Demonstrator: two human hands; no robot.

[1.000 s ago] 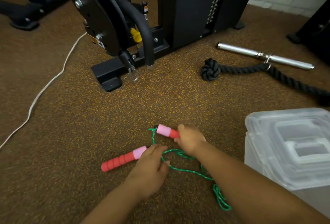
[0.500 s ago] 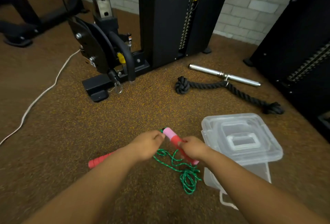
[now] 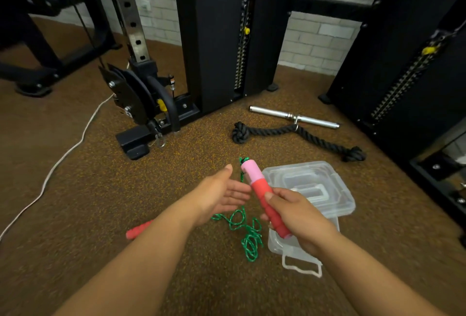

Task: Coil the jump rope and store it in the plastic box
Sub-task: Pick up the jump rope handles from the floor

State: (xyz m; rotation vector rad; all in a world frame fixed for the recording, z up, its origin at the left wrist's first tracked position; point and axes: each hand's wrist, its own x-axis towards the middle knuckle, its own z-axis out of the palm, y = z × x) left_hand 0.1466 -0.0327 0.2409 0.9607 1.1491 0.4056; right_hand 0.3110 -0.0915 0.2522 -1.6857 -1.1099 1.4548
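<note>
My right hand point(image 3: 300, 217) grips one red-and-pink jump rope handle point(image 3: 259, 189), raised and tilted with its pink end up. The green rope point(image 3: 248, 233) runs from that end down to a loose tangle on the floor. The second red handle point(image 3: 138, 231) lies on the floor, partly hidden under my left forearm. My left hand point(image 3: 222, 193) is open, palm toward the raised handle, fingers spread just left of it and holding nothing. The clear plastic box point(image 3: 335, 191) with its lid on sits on the floor behind my right hand.
A black cable machine base point(image 3: 141, 139) stands ahead to the left. A black knotted rope attachment point(image 3: 297, 134) and a chrome bar point(image 3: 292, 116) lie beyond the box. A white cord point(image 3: 63, 159) crosses the floor at left. Black weight-stack frames rise at the right.
My right hand has lifted one handle off the floor and tilted it upright. My left hand has let go and opened. The view has pulled back and risen.
</note>
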